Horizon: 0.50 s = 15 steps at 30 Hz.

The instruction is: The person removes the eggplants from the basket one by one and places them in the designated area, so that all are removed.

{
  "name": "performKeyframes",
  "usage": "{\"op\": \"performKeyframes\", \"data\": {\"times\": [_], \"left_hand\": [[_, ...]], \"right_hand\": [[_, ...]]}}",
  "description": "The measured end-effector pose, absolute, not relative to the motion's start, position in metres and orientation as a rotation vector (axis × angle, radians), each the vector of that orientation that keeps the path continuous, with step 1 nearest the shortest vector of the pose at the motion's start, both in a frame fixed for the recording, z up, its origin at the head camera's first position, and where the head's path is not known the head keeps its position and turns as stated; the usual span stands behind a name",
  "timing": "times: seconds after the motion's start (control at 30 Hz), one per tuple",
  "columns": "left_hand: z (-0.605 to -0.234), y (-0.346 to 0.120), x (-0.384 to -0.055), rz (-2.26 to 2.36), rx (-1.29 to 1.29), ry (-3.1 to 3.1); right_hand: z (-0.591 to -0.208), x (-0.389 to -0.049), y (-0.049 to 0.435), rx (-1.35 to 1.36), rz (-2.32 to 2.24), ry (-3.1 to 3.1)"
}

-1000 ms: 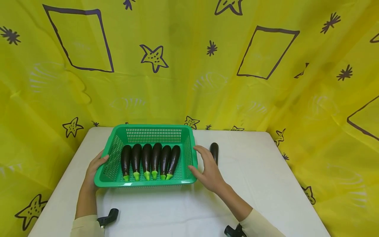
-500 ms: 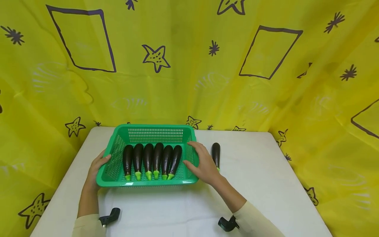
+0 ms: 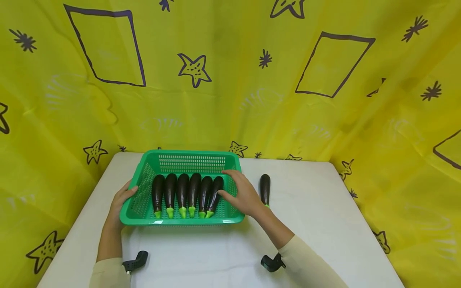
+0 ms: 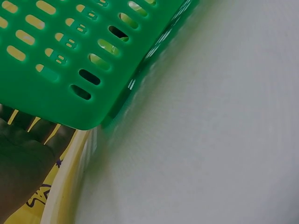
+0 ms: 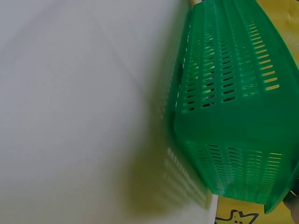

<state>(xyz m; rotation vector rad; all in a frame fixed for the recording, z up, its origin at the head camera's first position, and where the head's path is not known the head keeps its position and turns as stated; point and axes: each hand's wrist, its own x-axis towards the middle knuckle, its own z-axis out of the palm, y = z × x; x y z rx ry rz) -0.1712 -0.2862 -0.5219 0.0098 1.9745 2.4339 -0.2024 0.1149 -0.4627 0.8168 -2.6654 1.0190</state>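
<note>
White table [image 3: 324, 216]; rightmost eggplant [image 3: 214, 201] in basket [image 3: 180, 221], just beside right fingers [image 3: 233, 174].

Arrangement about the basket [image 3: 187, 222]: in it, six eggplants [image 3: 194, 190] lie side by side in a row; on the table [image 3: 317, 224], which extends to its left, right and front, a single eggplant [image 3: 264, 187] lies to its right. The left hand [image 3: 119, 202] is at its left side, the right hand [image 3: 245, 195] over its right side, fingertips within its rim. Behind it hangs the curtain [image 3: 223, 104].
</note>
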Motion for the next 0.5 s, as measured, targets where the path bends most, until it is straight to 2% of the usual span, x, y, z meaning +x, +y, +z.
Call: {"op": "performKeyframes", "data": {"times": [0.5], "left_hand": [[-0.52, -0.284, -0.172, 2.417, -0.03, 2.001]], "right_hand": [[-0.451, -0.228, 0.104, 0.954, 0.902, -2.757]]}}
